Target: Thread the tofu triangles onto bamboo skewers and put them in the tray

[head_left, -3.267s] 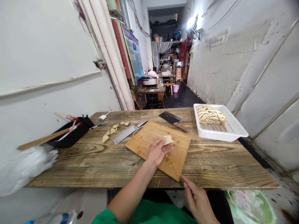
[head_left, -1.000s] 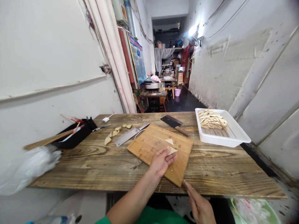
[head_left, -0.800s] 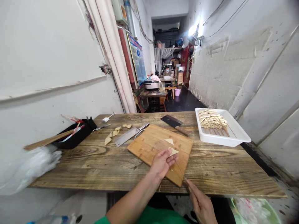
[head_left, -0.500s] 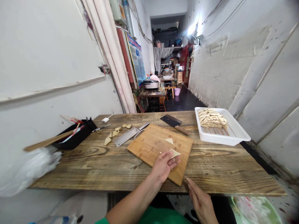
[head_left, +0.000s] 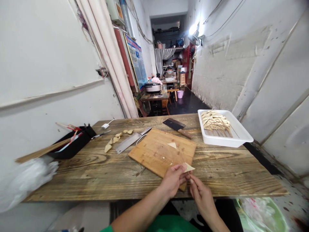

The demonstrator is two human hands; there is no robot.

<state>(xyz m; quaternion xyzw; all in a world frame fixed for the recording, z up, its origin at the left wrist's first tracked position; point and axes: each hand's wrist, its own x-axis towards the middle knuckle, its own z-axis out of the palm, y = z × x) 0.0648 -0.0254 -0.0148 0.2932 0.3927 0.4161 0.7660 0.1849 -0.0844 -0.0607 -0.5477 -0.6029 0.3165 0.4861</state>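
Observation:
Over the near corner of the wooden cutting board (head_left: pixel 145 154), my left hand (head_left: pixel 173 179) pinches a pale, thin triangular slice (head_left: pixel 189 167), perhaps tofu or dough. Close beside it, my right hand (head_left: pixel 201 192) grips a thin wooden skewer (head_left: pixel 181 155). The skewer's far end shows beyond the slice; how it passes through is partly hidden by the fingers. A second triangular slice (head_left: pixel 172 145) lies flat on the board among small crumbs.
A silver cleaver (head_left: pixel 129 142) and a dark-bladed cleaver (head_left: pixel 172 123) lie around the board. Several pale offcuts (head_left: pixel 108 147) sit to the left. At right, a white tray (head_left: pixel 225 141) holds skewered slices (head_left: pixel 214 120). A black box (head_left: pixel 70 151) with skewers stands far left.
My right hand has come up to my left hand, and the skewer now sticks out past the slice's far side. Both hands and slice sit slightly nearer me; the view has shifted a little.

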